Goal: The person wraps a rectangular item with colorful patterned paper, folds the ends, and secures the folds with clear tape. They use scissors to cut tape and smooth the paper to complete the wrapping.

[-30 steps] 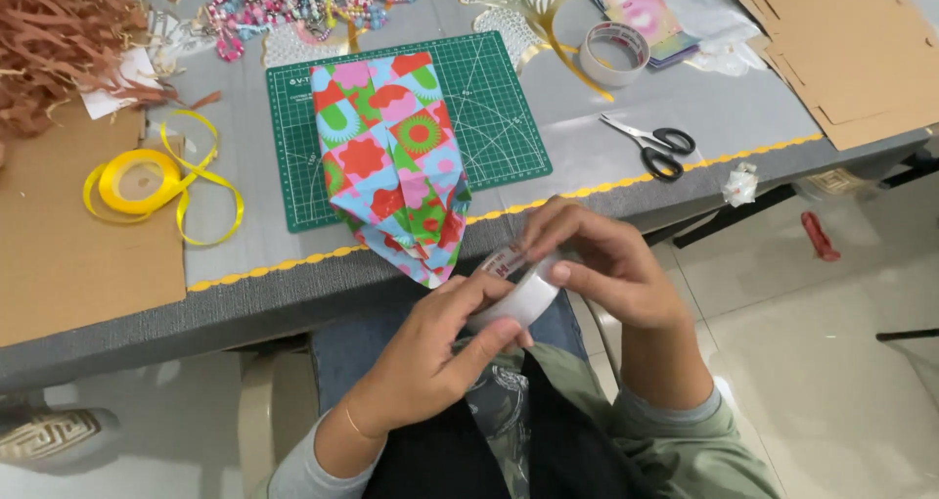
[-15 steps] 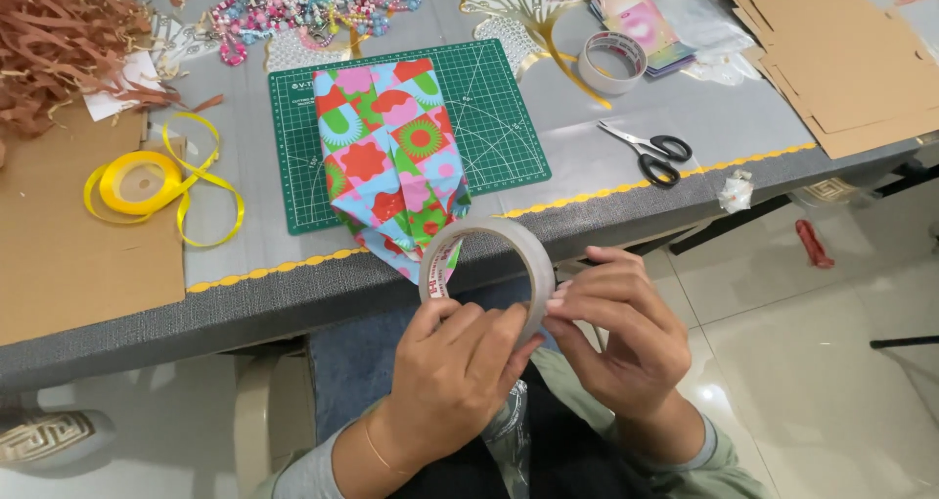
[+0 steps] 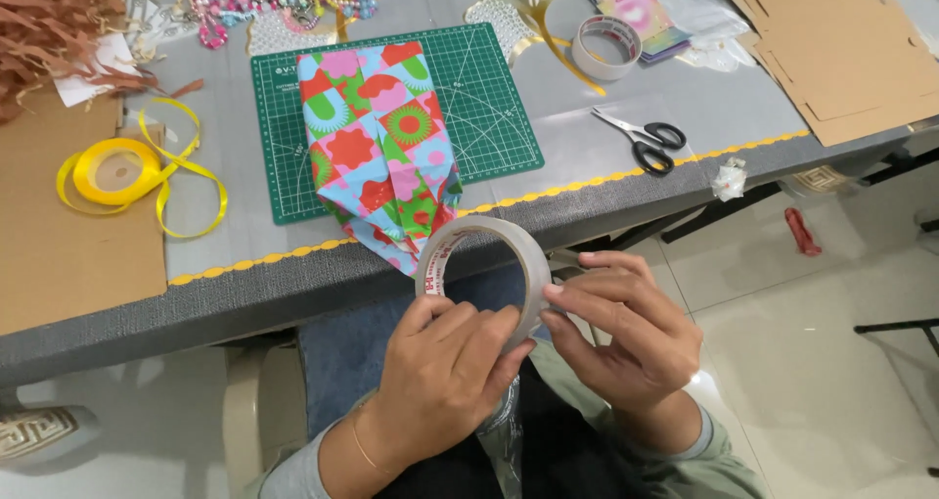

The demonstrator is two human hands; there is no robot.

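A: What do the two hands hold?

B: The left hand and the right hand share one clear roll of adhesive tape with a white cardboard core. It is held upright, its open ring facing the camera, above the person's lap and just in front of the table's near edge.

A: State of the fingers?

B: The left fingers are curled and pressed against the lower rim of the roll, thumb on its outer band. The right fingers are slightly spread, their tips pinching the roll's right side.

A: What lies nearest on the grey table?

B: A parcel wrapped in bright patterned paper of red, green, pink and blue. It rests on a dark green cutting mat, and its near end overhangs the table's edge, just behind the tape roll. Whether parcel and roll touch cannot be told.

A: And further off?

B: To the person's left, a spool of yellow ribbon with loose loops, beside a sheet of brown cardboard. To the right, black-handled scissors and, behind them, a second roll of tape. Flat brown cardboard pieces fill the far right corner, and a heap of brown paper shreds fills the far left.
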